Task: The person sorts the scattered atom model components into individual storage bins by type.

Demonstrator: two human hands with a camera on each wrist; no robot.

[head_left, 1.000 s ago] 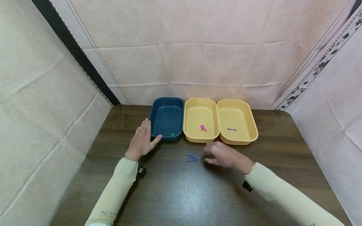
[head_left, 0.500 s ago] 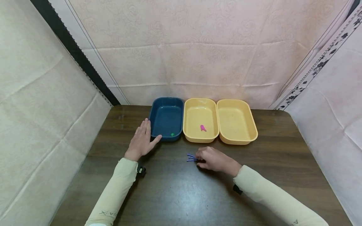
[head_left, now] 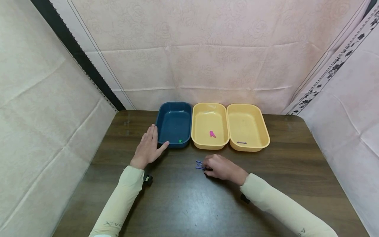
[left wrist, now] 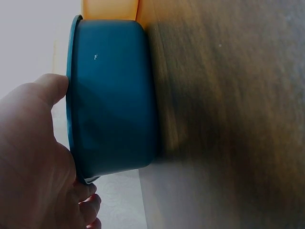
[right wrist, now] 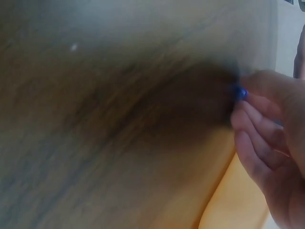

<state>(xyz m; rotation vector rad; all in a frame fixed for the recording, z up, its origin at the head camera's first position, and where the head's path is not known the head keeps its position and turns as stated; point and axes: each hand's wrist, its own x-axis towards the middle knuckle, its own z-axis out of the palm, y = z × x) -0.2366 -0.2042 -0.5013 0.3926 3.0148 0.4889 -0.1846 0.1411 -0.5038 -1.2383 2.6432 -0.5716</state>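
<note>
The left hand (head_left: 148, 148) lies with straight fingers along the left side of the blue tray (head_left: 174, 121), its thumb touching the rim. To the near right of the blue tray, the right hand (head_left: 220, 168) pinches the ends of thin blue sticks (head_left: 199, 168) at the tabletop (head_left: 165, 197); how many it grips is hidden. The blue tray holds a green bead (head_left: 180, 141). Right of the blue tray stand a yellow tray (head_left: 210, 115) with a pink piece (head_left: 212, 134), then another yellow tray (head_left: 247, 120) with a purple stick (head_left: 241, 143).
</note>
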